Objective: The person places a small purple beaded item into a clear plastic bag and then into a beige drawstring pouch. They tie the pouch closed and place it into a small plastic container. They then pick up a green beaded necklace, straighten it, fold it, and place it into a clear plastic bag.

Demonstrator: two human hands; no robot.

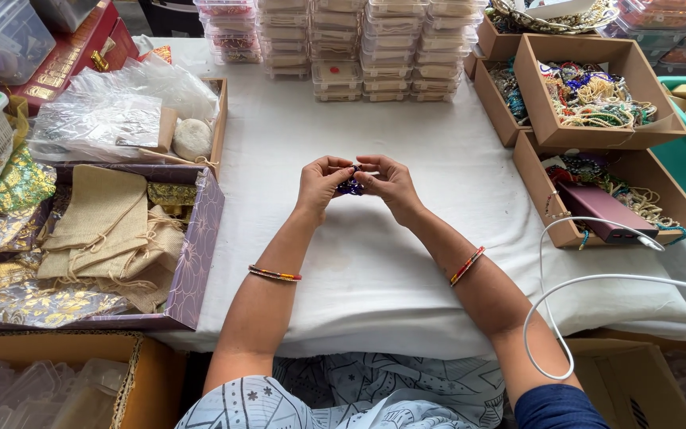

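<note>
A table [406, 262] covered with a white cloth carries the things. Along its far edge stand stacks of small clear plastic boxes [359, 48]. At the right edge sit three open cardboard boxes [597, 95] filled with beaded jewellery. Along the left edge lie a shallow purple tray [200, 238] of burlap pouches and, behind it, a wooden tray [217, 119] holding clear plastic bags. A white cable [565, 278] loops over the near right corner.
</note>
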